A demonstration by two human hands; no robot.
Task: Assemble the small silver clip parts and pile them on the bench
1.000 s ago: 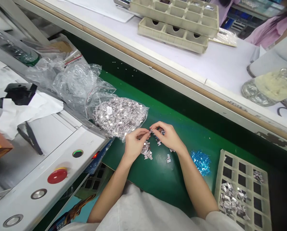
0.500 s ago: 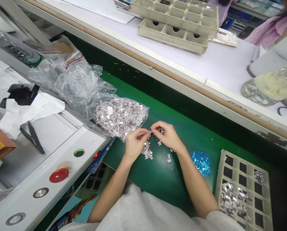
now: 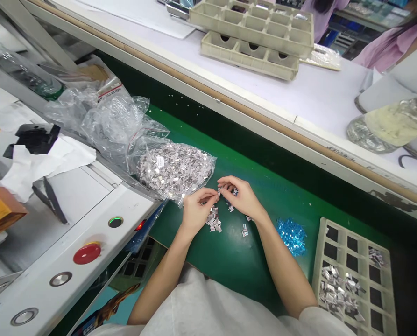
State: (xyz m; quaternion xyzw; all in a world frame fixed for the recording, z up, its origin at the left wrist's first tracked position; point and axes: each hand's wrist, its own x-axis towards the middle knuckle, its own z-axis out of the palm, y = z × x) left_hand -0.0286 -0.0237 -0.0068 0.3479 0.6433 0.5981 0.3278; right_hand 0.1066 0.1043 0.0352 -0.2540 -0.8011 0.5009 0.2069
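My left hand (image 3: 196,211) and my right hand (image 3: 242,196) meet fingertip to fingertip above a green mat (image 3: 211,263). Between them is a small metal part (image 3: 219,191), pinched from both sides; its details are too small to make out. Under and beside my left fingers lies a pile of similar silvery metal parts (image 3: 214,222). More of these parts lie beneath my right hand, partly hidden by it. One loose metal part (image 3: 244,230) rests by my right wrist. A heap of thin blue strips (image 3: 291,236) sits right of my right forearm.
A clear bag of metal parts (image 3: 175,170) lies beyond my left hand, with crumpled plastic bags (image 3: 110,119) behind it. A compartment tray (image 3: 318,252) stands at right, holding metal parts. At left is a machine panel with a red button (image 3: 87,253). A raised shelf (image 3: 180,60) crosses the back.
My fingers have shifted very slightly around the small metal part, which stays pinched between both hands. The whole view has moved a little; the piles look the same.
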